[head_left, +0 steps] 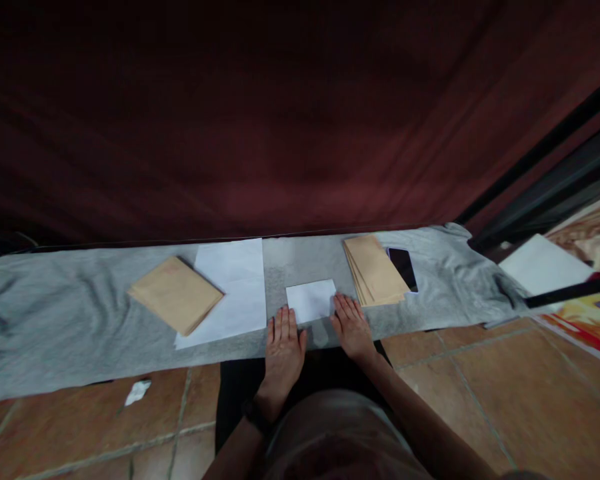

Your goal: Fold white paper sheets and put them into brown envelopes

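A small white sheet of paper (311, 300), seemingly folded, lies flat on the grey cloth in front of me. My left hand (283, 343) rests palm down at its lower left corner, fingers stretched out and touching its edge. At the paper's right edge lies my right hand (353, 327), also flat with fingers extended. Just beyond the right hand is a fanned stack of brown envelopes (377, 270). Left of the left hand, larger white sheets (243, 287) lie flat, partly covered by another pile of brown envelopes (177, 295).
A grey cloth (80, 313) covers the long narrow surface, wrinkled at both ends. A phone (405, 269) lies partly beside the right envelopes. Behind rises a dark red curtain-like wall (280, 133). Crumpled paper (137, 392) sits on the tiled floor (520, 380). A white sheet (545, 265) is at far right.
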Demonstrator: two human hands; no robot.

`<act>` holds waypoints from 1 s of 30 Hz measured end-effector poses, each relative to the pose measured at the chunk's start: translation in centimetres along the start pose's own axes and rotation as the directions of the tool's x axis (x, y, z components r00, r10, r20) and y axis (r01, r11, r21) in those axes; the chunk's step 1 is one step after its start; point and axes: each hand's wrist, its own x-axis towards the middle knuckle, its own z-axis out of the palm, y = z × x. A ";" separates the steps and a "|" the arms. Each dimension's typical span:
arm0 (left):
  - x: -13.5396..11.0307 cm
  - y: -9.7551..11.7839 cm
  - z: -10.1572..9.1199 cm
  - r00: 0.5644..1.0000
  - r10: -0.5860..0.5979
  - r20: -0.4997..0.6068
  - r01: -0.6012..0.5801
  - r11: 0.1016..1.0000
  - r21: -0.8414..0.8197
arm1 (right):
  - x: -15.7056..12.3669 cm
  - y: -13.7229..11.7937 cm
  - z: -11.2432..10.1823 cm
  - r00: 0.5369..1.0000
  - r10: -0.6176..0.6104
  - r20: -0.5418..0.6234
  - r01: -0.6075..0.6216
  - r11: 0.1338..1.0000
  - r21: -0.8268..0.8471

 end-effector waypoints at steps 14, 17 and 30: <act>5.0 1.7 1.3 0.989 0.101 0.108 -0.098 0.995 -0.033 | 4.3 -2.9 0.3 0.984 -0.160 0.083 0.155 0.986 0.063; 5.5 1.5 1.3 0.987 0.099 0.129 -0.096 0.995 -0.023 | 4.6 -2.6 0.6 0.983 -0.161 0.087 0.158 0.987 0.038; 5.9 0.1 1.4 0.993 0.005 0.116 -0.006 1.000 0.011 | 4.1 -0.8 1.1 0.999 0.004 0.035 -0.003 1.000 -0.012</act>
